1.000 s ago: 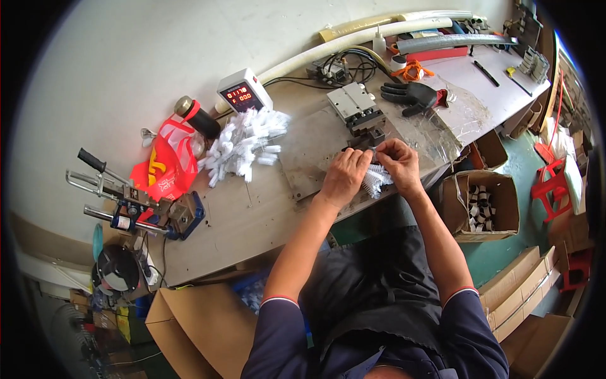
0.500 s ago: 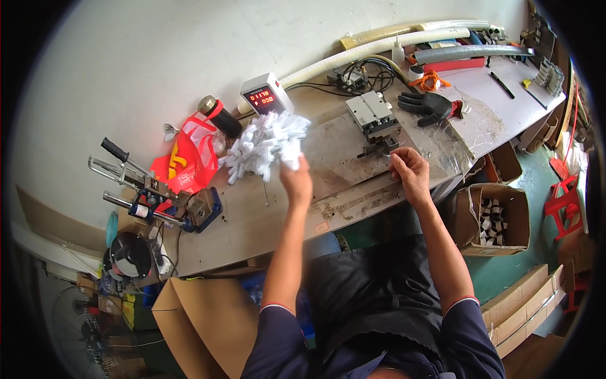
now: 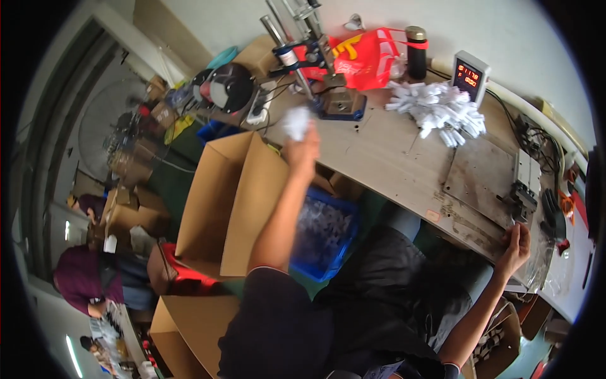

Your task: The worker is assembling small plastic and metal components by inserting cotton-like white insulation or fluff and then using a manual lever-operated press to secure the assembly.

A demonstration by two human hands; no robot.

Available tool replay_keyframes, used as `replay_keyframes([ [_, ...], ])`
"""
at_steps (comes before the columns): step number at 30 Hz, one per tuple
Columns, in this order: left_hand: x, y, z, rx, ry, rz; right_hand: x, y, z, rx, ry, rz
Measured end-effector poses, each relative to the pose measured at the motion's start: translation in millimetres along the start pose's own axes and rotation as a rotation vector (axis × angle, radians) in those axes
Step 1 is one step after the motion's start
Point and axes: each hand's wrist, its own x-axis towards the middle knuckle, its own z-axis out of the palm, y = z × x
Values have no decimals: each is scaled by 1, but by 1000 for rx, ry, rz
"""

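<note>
My left hand (image 3: 302, 151), blurred by motion, is closed round a white clump (image 3: 295, 122) near the table's front edge, beside the blue-based hand press (image 3: 341, 104). The clump looks like the small white strip-like pieces (image 3: 439, 110) heaped on the table in front of the counter. At the right, my right hand (image 3: 517, 249) is closed in a pinch just in front of the small metal fixture (image 3: 525, 184). What those fingers hold, if anything, is too small to make out.
An open cardboard box (image 3: 252, 202) stands below my left arm, next to a blue crate (image 3: 328, 268) of small pale pieces. Behind the white heap are a counter (image 3: 469, 74) with red digits, a black flask (image 3: 416, 57) and a red bag (image 3: 372, 60). People work at far left.
My view has swung left. My left hand has moved left from the white heap to beside the press, carrying a white clump. My right hand stays pinched by the fixture.
</note>
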Motion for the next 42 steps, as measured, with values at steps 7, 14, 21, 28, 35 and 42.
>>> replay_keyframes([
  [7,34,21,-279,438,526,-129,0,4,9,-61,-47,-35],
  [14,20,2,-229,1302,654,132,7,18,-22,-59,20,-35],
  [21,-4,-1,-55,760,59,621,-10,4,15,-99,-39,34],
  [28,-35,-48,152,544,-456,563,-4,-10,15,118,-17,56],
  [35,-40,-61,275,676,-426,831,-3,-15,4,58,15,59],
  [42,28,-127,271,1003,-432,930,1,-2,12,-196,47,-186],
])
